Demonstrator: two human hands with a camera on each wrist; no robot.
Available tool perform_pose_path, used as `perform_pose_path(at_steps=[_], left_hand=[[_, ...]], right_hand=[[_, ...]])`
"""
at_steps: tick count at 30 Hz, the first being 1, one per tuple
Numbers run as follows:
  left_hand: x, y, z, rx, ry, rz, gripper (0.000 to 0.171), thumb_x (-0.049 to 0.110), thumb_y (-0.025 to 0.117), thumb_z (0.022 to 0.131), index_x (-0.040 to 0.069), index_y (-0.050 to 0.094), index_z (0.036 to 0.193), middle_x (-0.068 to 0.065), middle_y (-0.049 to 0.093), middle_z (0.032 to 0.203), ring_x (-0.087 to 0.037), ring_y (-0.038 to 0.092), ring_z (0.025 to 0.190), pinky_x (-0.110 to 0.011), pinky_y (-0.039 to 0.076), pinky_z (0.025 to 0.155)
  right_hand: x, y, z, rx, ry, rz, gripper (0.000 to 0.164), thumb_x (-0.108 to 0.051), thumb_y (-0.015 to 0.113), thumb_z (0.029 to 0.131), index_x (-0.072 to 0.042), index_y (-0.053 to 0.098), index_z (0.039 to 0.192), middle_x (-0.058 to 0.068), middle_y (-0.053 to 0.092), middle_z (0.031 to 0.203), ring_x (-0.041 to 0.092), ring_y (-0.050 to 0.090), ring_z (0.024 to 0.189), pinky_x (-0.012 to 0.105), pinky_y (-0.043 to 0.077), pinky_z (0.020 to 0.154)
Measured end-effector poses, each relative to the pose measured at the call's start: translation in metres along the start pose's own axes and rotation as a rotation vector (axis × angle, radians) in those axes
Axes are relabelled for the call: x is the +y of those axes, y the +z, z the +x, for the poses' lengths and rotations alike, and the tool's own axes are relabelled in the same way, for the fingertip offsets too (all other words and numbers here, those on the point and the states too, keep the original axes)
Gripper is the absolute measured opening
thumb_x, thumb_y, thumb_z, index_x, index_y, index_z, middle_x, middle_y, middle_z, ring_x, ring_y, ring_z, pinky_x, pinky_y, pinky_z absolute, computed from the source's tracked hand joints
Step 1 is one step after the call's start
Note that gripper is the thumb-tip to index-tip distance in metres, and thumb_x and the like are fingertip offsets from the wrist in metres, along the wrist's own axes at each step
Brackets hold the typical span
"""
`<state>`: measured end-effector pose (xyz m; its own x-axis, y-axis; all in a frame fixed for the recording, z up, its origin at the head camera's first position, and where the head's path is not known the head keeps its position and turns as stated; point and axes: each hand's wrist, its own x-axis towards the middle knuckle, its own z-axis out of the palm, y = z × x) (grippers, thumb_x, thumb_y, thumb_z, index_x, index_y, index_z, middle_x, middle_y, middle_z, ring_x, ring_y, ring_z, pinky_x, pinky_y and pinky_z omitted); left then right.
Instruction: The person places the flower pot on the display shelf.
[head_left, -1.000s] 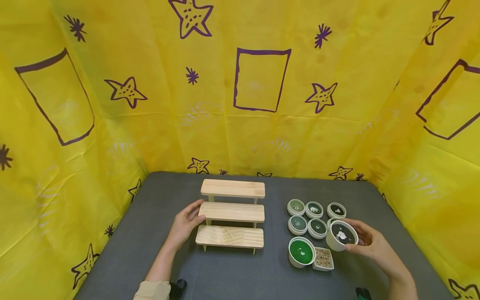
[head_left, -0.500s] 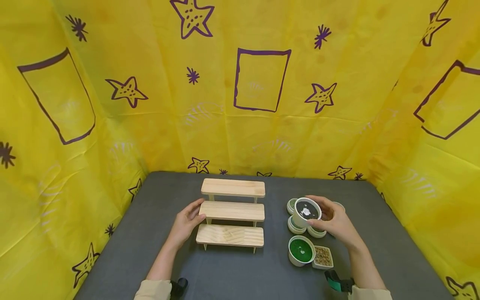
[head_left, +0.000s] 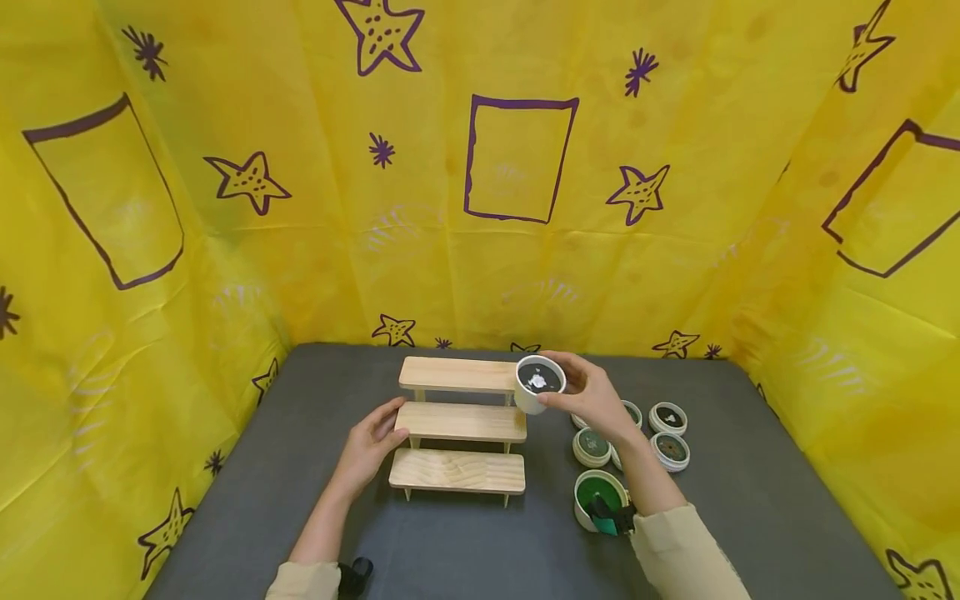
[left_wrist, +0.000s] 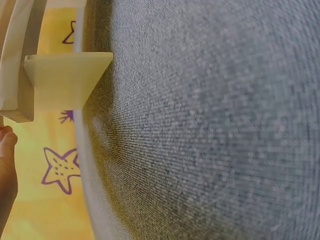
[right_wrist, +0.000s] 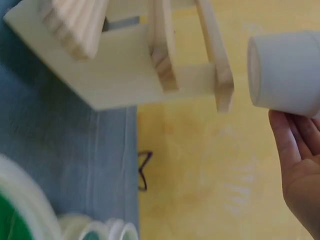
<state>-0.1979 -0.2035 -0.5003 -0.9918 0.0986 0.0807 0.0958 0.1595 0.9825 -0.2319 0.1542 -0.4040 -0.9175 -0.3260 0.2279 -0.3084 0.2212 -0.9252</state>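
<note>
— Two hands were in view. What did the right hand [head_left: 592,393] have?
— Its grip was curled round a white cup [head_left: 537,383] with dark filling and a white speck, held in the air at the right end of the top step of the three-step wooden riser [head_left: 461,425], right of the frame's centre. In the right wrist view the cup [right_wrist: 285,72] sat against the fingers [right_wrist: 295,150], just beside the riser's edge.
— And the left hand [head_left: 369,446]?
— Its grip was relaxed, fingers resting on the left end of the middle step.
— What else lay on the grey counter [head_left: 247,500]?
— Small round lidded tins [head_left: 667,417] at lower right, and a green-filled cup [head_left: 596,496] near the right sleeve.
</note>
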Motion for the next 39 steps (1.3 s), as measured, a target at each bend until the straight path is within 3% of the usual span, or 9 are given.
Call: perform_pose_path(at_steps=[10, 27, 39], left_hand=[[0.002, 0.000, 0.001, -0.007, -0.002, 0.005, 0.060, 0.010, 0.064, 0.095, -0.002, 0.039, 0.148, -0.024, 0.035, 0.157, -0.037, 0.035, 0.145, -0.013, 0.048, 0.097], [0.000, -0.001, 0.004, -0.010, -0.012, 0.009, 0.061, 0.014, 0.064, 0.095, 0.000, 0.039, 0.149, -0.023, 0.035, 0.158, -0.034, 0.034, 0.146, -0.010, 0.046, 0.096], [-0.001, 0.000, 0.003, -0.008, -0.016, -0.004, 0.060, 0.011, 0.064, 0.095, 0.000, 0.039, 0.149, -0.022, 0.035, 0.158, -0.032, 0.034, 0.146, -0.009, 0.046, 0.096]], right_hand=[[-0.013, 0.045, 0.045, -0.015, 0.051, 0.052, 0.061, -0.012, 0.078, 0.083, -0.011, 0.055, 0.139, 0.018, 0.063, 0.132, 0.022, 0.065, 0.109, 0.023, 0.054, 0.085], [-0.031, 0.105, 0.085, -0.045, 0.055, 0.080, 0.062, -0.021, 0.080, 0.081, -0.014, 0.056, 0.138, 0.009, 0.065, 0.130, 0.023, 0.066, 0.110, 0.027, 0.056, 0.084], [-0.025, 0.129, 0.101, 0.031, 0.066, 0.020, 0.071, -0.029, 0.083, 0.080, -0.009, 0.053, 0.141, 0.010, 0.067, 0.128, 0.025, 0.066, 0.111, 0.034, 0.056, 0.092]])
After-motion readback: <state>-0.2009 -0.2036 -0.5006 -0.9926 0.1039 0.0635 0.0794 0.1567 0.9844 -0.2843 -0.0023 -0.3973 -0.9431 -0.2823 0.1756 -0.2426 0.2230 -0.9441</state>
